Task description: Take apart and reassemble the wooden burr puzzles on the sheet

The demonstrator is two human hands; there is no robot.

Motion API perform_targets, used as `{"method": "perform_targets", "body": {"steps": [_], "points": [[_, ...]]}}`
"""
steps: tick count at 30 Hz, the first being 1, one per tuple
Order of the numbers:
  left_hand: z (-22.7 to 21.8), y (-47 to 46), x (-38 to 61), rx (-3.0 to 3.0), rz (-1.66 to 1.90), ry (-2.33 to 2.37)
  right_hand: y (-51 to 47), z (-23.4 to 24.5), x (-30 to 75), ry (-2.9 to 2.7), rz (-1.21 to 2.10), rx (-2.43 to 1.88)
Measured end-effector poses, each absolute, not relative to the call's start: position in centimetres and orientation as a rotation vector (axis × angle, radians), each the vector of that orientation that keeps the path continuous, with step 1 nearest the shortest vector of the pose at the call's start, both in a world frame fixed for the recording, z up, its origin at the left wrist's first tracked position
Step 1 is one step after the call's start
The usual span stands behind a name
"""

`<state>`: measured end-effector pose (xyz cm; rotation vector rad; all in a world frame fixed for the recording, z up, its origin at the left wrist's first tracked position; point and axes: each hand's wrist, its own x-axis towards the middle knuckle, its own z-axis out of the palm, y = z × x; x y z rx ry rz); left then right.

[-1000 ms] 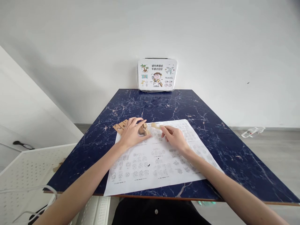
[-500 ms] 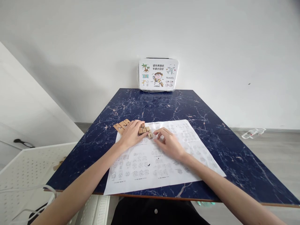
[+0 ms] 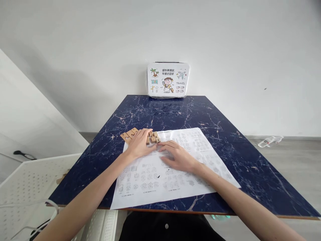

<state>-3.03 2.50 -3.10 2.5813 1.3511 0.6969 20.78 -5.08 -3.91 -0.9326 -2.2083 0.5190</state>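
Observation:
A cluster of small wooden blocks [image 3: 153, 138] stands on a printed paper sheet [image 3: 145, 201]; the nearest block has a dark mark on its face. My left hand [image 3: 139, 143] curls round the cluster's left side, thumb in front and fingers behind, with some fingertips hidden. From the right, my right hand [image 3: 178, 156] reaches the front of the marked block, its fingertips at or very near it. Its fingers are stretched out, the thumb apart, holding nothing. Flat wooden pieces [image 3: 128, 134] with cut-outs lie beside my left hand, partly covered by it.
The dark blue marbled table [image 3: 195, 115] carries the sheet. A white case [image 3: 168, 80] with cartoon prints stands against the wall at its far edge. A white perforated bin [image 3: 27, 180] is at the left, with white cables [image 3: 30, 202]. Clear plastic [image 3: 270, 141] lies on the floor at right.
My right hand has moved left to the marked block, its fingers straightening. That block has shifted left and back against the others. My left hand still cups the cluster.

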Motion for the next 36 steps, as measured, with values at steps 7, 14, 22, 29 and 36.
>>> {"method": "perform_targets", "body": {"steps": [7,14,22,29,36], "points": [[-3.1,2.4,-2.9,2.699,0.727,1.136,-5.1,-3.8,20.7,-2.125,0.543,-0.926],[-3.1,2.6,-2.8,2.756,0.694,1.128,-5.0,-3.9,20.7,-2.031,0.557,-1.071],[-1.7,0.6,-1.8,2.750,0.895,0.924,-5.2,-3.7,20.6,-2.052,0.559,-1.052],[-1.3,-1.2,-1.1,2.768,0.735,0.707,-5.5,-3.7,20.5,-2.192,0.511,-1.012],[-1.4,-1.2,-1.4,2.771,0.730,0.741,-5.6,-3.7,20.6,-2.200,0.542,-1.023]]}}
